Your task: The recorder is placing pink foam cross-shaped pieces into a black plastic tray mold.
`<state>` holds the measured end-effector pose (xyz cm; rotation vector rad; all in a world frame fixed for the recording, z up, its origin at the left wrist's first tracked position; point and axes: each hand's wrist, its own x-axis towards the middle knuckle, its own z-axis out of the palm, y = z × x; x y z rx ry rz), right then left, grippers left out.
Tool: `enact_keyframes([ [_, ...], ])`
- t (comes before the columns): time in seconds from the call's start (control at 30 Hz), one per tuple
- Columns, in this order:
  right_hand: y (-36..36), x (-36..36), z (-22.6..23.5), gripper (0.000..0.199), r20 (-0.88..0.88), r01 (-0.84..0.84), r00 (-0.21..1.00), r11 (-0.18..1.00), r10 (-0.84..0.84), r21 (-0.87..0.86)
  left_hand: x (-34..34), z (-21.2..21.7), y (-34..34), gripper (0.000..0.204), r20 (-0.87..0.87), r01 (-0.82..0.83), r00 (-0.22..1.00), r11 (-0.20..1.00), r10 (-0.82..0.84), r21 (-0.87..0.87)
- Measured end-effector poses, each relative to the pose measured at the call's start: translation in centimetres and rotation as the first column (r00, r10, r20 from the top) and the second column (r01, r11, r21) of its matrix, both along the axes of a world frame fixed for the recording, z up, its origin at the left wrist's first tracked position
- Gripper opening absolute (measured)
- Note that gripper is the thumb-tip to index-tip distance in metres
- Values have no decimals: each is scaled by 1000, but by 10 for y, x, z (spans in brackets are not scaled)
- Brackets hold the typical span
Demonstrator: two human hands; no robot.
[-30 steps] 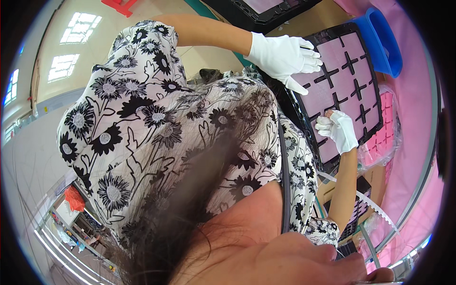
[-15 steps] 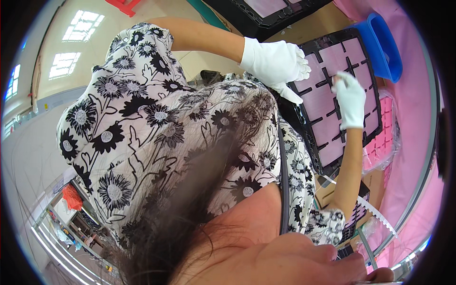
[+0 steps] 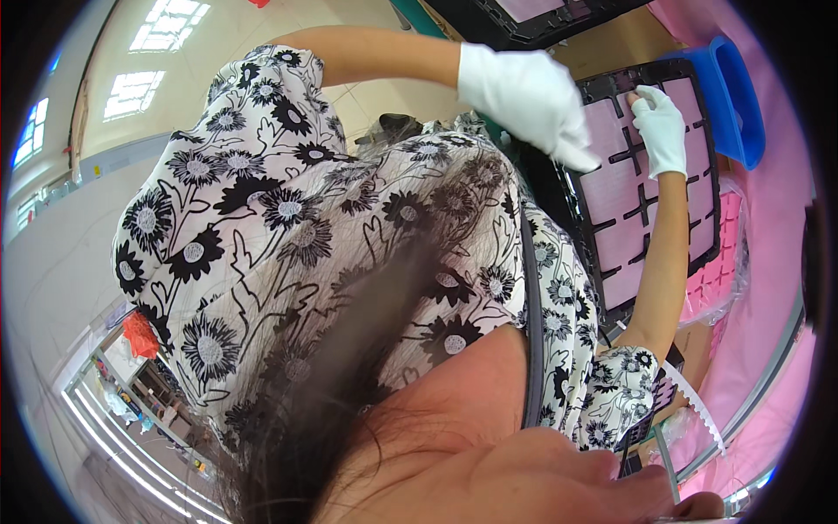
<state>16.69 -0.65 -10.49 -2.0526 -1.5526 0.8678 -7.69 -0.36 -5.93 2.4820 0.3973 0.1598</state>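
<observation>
A black tray-like frame [image 3: 694, 205] stands in front of me, its pale lilac panel [image 3: 621, 218] crossed by short black dividers. My right hand [image 3: 661, 131], in a white glove with one bare fingertip showing, is over its upper part. The fingers are curled in to a pinch near a divider, and whatever is between them is too small to make out. My left hand [image 3: 531, 98], also gloved in white, reaches over the tray's left edge with a finger stretched toward the panel. Slight blur softens its other fingers, and I see nothing held in it.
Another black tray [image 3: 524, 35] with lilac panels lies at the top. A blue plastic bin [image 3: 733, 100] stands beyond the right edge. Below it lies a pink gridded sheet [image 3: 720, 253] in clear plastic. Pink cloth [image 3: 781, 201] hangs at the far right, near a white serrated strip [image 3: 698, 406].
My left hand has turned and moved right, over the tray's edge. My right hand has gone up toward the tray's top. The whole view has shifted slightly.
</observation>
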Motion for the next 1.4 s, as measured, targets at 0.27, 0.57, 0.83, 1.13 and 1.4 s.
enact_keyframes([
  [0.27, -64, -40, 21, 17, 80, -395, 917, 916, 390, 70, -8, -17, 46, 26, 235, -161, 964, 975, 123, 152],
  [0.57, -69, -66, 13, 20, 415, -532, 735, 836, 536, -136, -12, -23, 47, 27, 244, -141, 965, 971, 92, 194],
  [0.83, -66, -73, 13, 21, 513, -512, 624, 804, 589, -301, -9, -29, 44, 28, 243, 0, 967, 947, -82, 321],
  [1.13, -73, -69, 16, 21, 194, -296, 914, 912, 356, -283, -11, -28, 17, 48, -23, -69, 997, 992, 67, -108],
  [1.4, -75, -64, 2, 19, -136, -196, 975, 967, 175, -164, 0, -58, 19, 33, 170, 114, 974, 970, -152, 216],
])
